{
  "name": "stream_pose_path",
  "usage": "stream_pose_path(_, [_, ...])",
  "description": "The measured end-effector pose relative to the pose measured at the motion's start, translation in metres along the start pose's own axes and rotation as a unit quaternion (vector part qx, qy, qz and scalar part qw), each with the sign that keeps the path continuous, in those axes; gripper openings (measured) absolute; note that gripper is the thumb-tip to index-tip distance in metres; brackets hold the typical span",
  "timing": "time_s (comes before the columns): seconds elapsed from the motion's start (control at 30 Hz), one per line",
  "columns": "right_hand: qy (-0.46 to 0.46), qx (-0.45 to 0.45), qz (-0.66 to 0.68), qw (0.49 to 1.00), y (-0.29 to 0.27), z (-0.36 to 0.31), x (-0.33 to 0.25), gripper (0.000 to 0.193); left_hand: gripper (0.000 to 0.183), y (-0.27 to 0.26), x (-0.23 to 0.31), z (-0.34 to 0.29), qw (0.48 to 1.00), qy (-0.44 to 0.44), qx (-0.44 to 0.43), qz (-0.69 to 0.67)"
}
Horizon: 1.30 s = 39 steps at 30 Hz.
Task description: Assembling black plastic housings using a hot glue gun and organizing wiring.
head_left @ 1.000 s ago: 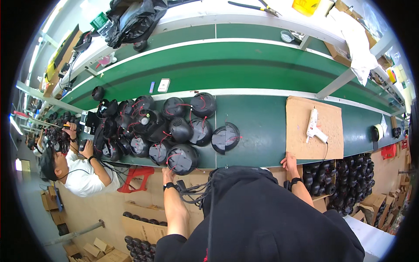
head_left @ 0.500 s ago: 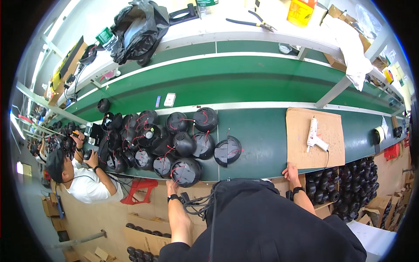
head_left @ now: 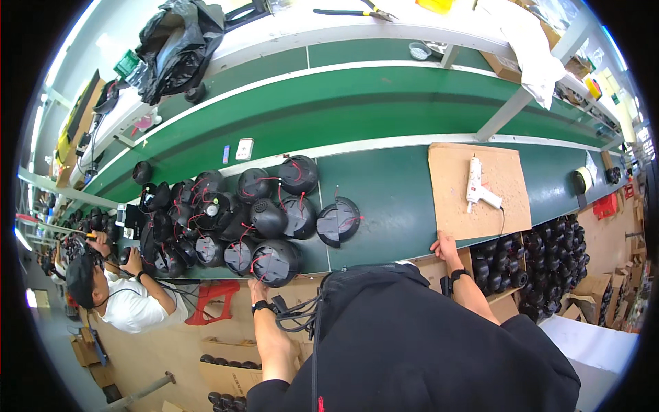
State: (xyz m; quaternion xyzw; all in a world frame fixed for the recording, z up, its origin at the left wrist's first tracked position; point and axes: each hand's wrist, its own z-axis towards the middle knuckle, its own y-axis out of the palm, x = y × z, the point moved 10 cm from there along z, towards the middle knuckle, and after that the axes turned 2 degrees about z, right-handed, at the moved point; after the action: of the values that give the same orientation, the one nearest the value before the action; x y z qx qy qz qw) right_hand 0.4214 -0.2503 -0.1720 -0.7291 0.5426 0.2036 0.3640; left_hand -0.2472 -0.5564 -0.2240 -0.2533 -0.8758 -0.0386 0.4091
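My left hand [head_left: 259,291] rests at the near edge of the workbench, fingers stretched up beside a round black plastic housing [head_left: 276,263]; it grips nothing that I can see. My right hand [head_left: 445,246] lies on the same edge, open, its fingers by the near left corner of a cardboard sheet [head_left: 449,189]. On that sheet lies a white hot glue gun [head_left: 475,184], its cord running toward the near edge. Several more black housings with red wires crowd the bench to the left. One open half-round housing [head_left: 338,222] lies apart, between the group and the cardboard.
A co-worker in a white shirt [head_left: 141,302] works at the left. Beyond the bench runs a green conveyor belt [head_left: 274,117]; above it, a shelf carries pliers [head_left: 357,12] and a black bag [head_left: 175,51]. Cartons of black parts [head_left: 498,268] stand below right. A red stool [head_left: 214,302] is at left.
The whole view has shifted, so the bench appears farther up and left. Both hands stay at the bench edge; the housings and glue gun have not moved on the bench.
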Motion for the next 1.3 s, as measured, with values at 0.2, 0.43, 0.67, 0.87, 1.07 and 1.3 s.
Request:
stream_pose_path(0.2, [0.023, -0.123, -0.027, 0.992, 0.021, -0.013, -0.008, 0.059, 0.046, -0.018, -0.006, 0.01, 0.999, 0.005, -0.051, 0.004])
stream_pose_path(0.43, [-0.018, -0.329, -0.284, 0.9, 0.08, -0.13, -0.009, 0.027, 0.025, -0.024, -0.01, 0.014, 0.999, 0.002, -0.018, -0.041])
stream_pose_path(0.67, [0.113, -0.489, -0.138, 0.854, 0.062, -0.203, -0.039, 0.033, 0.035, -0.037, -0.01, 0.025, 0.997, 0.004, -0.06, -0.05])
stream_pose_path(0.87, [0.092, -0.505, 0.072, 0.855, 0.074, -0.2, -0.03, 0.039, 0.032, -0.012, 0.001, 0.009, 0.996, 0.042, -0.075, 0.005])
stream_pose_path(1.07, [0.046, -0.539, 0.136, 0.83, 0.084, -0.228, -0.062, 0.039, 0.032, -0.01, 0.016, -0.004, 0.945, 0.19, -0.079, 0.253])
stream_pose_path(1.3, [-0.093, -0.54, -0.194, 0.814, 0.104, -0.188, -0.008, 0.037, 0.024, -0.004, -0.064, -0.014, 0.982, -0.035, -0.157, 0.1])
